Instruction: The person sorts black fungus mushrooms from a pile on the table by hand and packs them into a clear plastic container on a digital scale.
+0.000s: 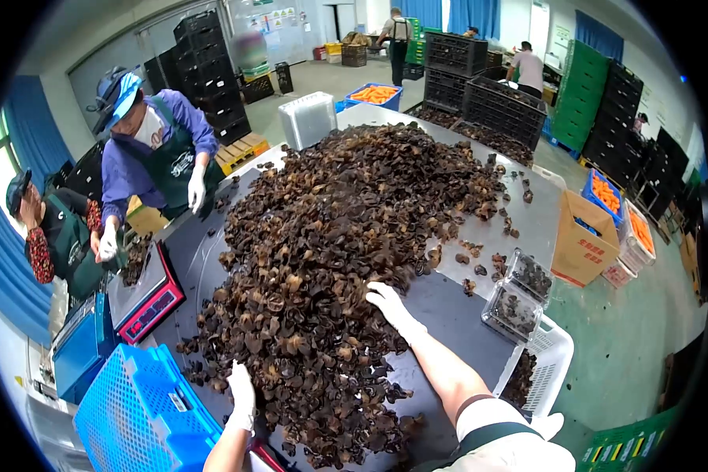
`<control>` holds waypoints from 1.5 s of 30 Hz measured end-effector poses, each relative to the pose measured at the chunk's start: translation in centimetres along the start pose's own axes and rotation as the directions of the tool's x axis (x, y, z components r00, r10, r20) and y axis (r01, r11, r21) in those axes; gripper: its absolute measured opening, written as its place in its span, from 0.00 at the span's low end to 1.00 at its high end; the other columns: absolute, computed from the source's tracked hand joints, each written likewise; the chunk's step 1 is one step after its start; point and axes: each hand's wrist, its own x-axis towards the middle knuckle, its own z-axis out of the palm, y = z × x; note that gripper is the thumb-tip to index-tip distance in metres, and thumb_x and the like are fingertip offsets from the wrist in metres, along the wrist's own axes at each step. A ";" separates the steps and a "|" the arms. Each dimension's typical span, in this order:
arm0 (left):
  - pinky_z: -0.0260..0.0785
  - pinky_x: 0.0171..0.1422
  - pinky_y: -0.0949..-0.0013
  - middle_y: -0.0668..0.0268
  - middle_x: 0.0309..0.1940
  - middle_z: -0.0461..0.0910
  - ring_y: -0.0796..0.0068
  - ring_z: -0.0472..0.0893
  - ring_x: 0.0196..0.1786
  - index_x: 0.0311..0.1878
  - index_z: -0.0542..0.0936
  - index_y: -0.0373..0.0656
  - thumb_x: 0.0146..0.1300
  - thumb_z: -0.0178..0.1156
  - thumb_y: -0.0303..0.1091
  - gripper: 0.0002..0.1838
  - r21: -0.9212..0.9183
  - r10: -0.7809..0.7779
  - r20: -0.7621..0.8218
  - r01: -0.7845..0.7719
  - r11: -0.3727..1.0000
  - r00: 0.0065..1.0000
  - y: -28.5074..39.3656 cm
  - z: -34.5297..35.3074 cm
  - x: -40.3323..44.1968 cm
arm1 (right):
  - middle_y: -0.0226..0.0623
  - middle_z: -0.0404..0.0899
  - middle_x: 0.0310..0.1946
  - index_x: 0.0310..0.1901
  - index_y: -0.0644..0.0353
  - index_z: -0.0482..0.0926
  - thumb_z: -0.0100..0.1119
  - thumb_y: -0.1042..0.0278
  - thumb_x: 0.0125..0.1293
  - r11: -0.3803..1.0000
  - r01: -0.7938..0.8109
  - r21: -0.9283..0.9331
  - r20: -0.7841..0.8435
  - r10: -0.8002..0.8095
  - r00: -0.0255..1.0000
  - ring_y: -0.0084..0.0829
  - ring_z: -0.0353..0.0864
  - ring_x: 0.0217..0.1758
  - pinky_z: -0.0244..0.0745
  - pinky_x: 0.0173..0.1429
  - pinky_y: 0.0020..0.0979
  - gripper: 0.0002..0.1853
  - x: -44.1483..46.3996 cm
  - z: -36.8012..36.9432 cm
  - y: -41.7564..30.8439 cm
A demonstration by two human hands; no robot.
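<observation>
A big heap of dark brown wood ear mushrooms (pixel 330 228) covers the middle of the table. My left hand (pixel 242 397), in a white glove, is at the heap's near left edge, fingers stretched out and nothing visible in them. My right hand (pixel 393 308), also gloved in white, reaches to the heap's right side. Its fingers are extended and apart at the mushrooms, with the tips partly hard to see. To the right of that hand, clear plastic boxes (pixel 514 307) with mushrooms in them rest near a white basket (pixel 554 366).
A blue crate (pixel 126 417) and a red-edged scale (pixel 148 303) stand at left. Across the table, a co-worker in a purple shirt (pixel 153 149) wears white gloves; another person (pixel 63 228) is beside them. Black crates (pixel 502 106) stand behind, a cardboard box (pixel 582 244) at right.
</observation>
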 end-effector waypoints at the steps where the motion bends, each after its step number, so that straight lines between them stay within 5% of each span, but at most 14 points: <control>1: 0.55 0.69 0.60 0.47 0.62 0.68 0.51 0.65 0.66 0.64 0.67 0.34 0.72 0.45 0.46 0.27 0.333 0.143 -0.119 -0.096 0.938 0.983 0.7 1.5 -1.6 | 0.44 0.72 0.58 0.58 0.61 0.73 0.58 0.53 0.63 0.998 0.034 0.049 0.102 -0.038 0.994 0.41 0.66 0.65 0.59 0.69 0.36 0.26 -0.4 1.0 1.0; 6: 0.61 0.37 0.61 0.59 0.26 0.72 0.66 0.69 0.32 0.33 0.72 0.34 0.68 0.51 0.44 0.19 -0.182 -0.086 0.077 0.099 0.978 0.993 2.0 3.0 -4.3 | 0.54 0.66 0.62 0.62 0.63 0.68 0.59 0.40 0.60 0.971 -0.066 -0.229 0.335 0.142 0.931 0.48 0.63 0.67 0.57 0.71 0.40 0.38 -6.2 5.8 -2.9; 9: 0.64 0.39 0.60 0.57 0.25 0.75 0.64 0.71 0.32 0.30 0.74 0.32 0.66 0.54 0.45 0.21 -0.183 -0.135 0.196 0.171 0.968 0.971 3.9 3.5 -6.4 | 0.53 0.68 0.59 0.62 0.59 0.68 0.65 0.42 0.54 0.990 -0.112 -0.086 0.514 0.141 0.846 0.48 0.67 0.64 0.63 0.66 0.42 0.39 -9.6 5.6 -8.5; 12: 0.60 0.69 0.62 0.50 0.62 0.70 0.58 0.70 0.62 0.66 0.65 0.34 0.66 0.53 0.51 0.34 0.361 -0.244 0.381 0.100 0.927 0.892 12.5 2.0 -9.5 | 0.49 0.75 0.51 0.54 0.61 0.74 0.67 0.43 0.53 0.967 0.160 -0.200 0.600 -0.009 0.800 0.48 0.73 0.56 0.68 0.60 0.43 0.34 -10.5 6.5 -9.2; 13: 0.63 0.64 0.59 0.41 0.58 0.71 0.46 0.72 0.59 0.63 0.68 0.36 0.60 0.58 0.55 0.36 0.403 -0.172 0.276 0.049 0.914 0.946 14.6 1.8 -11.7 | 0.50 0.75 0.50 0.53 0.61 0.74 0.67 0.42 0.52 0.960 0.204 -0.194 0.590 -0.052 0.805 0.49 0.75 0.54 0.70 0.59 0.43 0.34 -10.7 6.3 -9.2; 15: 0.54 0.72 0.61 0.35 0.70 0.46 0.40 0.67 0.64 0.73 0.53 0.46 0.59 0.60 0.55 0.45 0.466 -0.229 0.332 0.052 0.883 0.915 15.2 0.8 -12.4 | 0.52 0.72 0.56 0.59 0.63 0.71 0.66 0.47 0.54 0.912 0.381 -0.152 0.586 -0.227 0.778 0.48 0.71 0.60 0.66 0.64 0.41 0.36 -10.7 5.0 -9.5; 21: 0.47 0.75 0.61 0.32 0.72 0.34 0.49 0.48 0.76 0.75 0.50 0.52 0.62 0.60 0.48 0.43 0.268 -0.146 0.328 0.056 0.962 0.933 22.4 -2.4 -20.1 | 0.51 0.69 0.61 0.63 0.64 0.66 0.64 0.56 0.56 0.945 0.281 -0.165 0.353 -0.209 0.912 0.46 0.67 0.65 0.59 0.70 0.39 0.35 -15.6 -2.1 -11.3; 24: 0.47 0.74 0.63 0.47 0.74 0.47 0.56 0.47 0.77 0.74 0.53 0.52 0.64 0.58 0.46 0.38 0.121 -0.091 0.449 0.040 0.992 0.889 27.6 -4.7 -29.1 | 0.48 0.71 0.60 0.60 0.62 0.70 0.63 0.60 0.59 0.953 0.196 -0.230 0.268 -0.131 0.954 0.44 0.70 0.63 0.62 0.68 0.38 0.29 -19.1 -5.8 -8.7; 26: 0.49 0.74 0.63 0.54 0.72 0.55 0.61 0.51 0.76 0.73 0.55 0.50 0.65 0.56 0.46 0.36 0.126 0.124 0.569 -0.236 0.964 0.813 25.8 -5.8 -33.2 | 0.45 0.73 0.57 0.58 0.61 0.73 0.63 0.63 0.59 0.935 0.177 -0.308 0.132 -0.142 0.981 0.41 0.74 0.59 0.67 0.64 0.36 0.25 -21.9 -7.6 -5.1; 32: 0.49 0.76 0.62 0.59 0.70 0.57 0.63 0.59 0.71 0.71 0.56 0.43 0.67 0.55 0.33 0.32 -0.249 0.060 0.760 0.205 0.947 0.647 23.2 -2.9 -42.3 | 0.42 0.76 0.50 0.54 0.60 0.75 0.64 0.67 0.57 0.959 -0.043 -0.279 -0.067 0.025 0.997 0.38 0.77 0.51 0.72 0.55 0.35 0.21 -27.6 -9.2 0.6; 34: 0.49 0.75 0.62 0.60 0.68 0.59 0.62 0.59 0.71 0.71 0.58 0.44 0.67 0.55 0.32 0.30 -0.267 -0.027 0.770 0.361 0.894 0.638 22.6 -0.9 -43.8 | 0.43 0.76 0.48 0.50 0.62 0.76 0.64 0.69 0.56 0.902 0.143 -0.408 -0.111 -0.204 0.973 0.43 0.74 0.52 0.68 0.58 0.38 0.19 -28.5 -8.5 0.8; 36: 0.54 0.73 0.62 0.57 0.66 0.61 0.61 0.62 0.69 0.67 0.64 0.44 0.66 0.57 0.33 0.27 -0.246 -0.035 0.737 0.316 0.916 0.675 20.9 1.4 -44.9 | 0.42 0.77 0.48 0.49 0.61 0.76 0.63 0.69 0.55 0.805 0.233 -0.546 -0.126 -0.354 0.927 0.44 0.73 0.54 0.66 0.60 0.40 0.19 -29.2 -7.9 0.4; 39: 0.59 0.69 0.62 0.48 0.64 0.63 0.51 0.65 0.67 0.63 0.69 0.44 0.60 0.61 0.34 0.27 -0.032 0.194 0.533 -0.210 0.977 0.824 18.7 4.2 -46.1 | 0.42 0.77 0.48 0.50 0.61 0.76 0.63 0.70 0.55 0.871 0.147 -0.470 -0.186 -0.260 0.947 0.44 0.73 0.54 0.66 0.60 0.39 0.19 -29.3 -7.7 0.3; 45: 0.58 0.70 0.53 0.45 0.65 0.60 0.44 0.62 0.67 0.63 0.69 0.43 0.54 0.64 0.35 0.31 0.225 0.180 0.344 -0.268 0.937 0.921 16.7 6.9 -45.9 | 0.43 0.78 0.44 0.46 0.61 0.78 0.61 0.73 0.55 0.853 0.180 -0.491 -0.187 -0.305 0.934 0.44 0.76 0.50 0.69 0.56 0.39 0.15 -29.5 -7.8 -0.3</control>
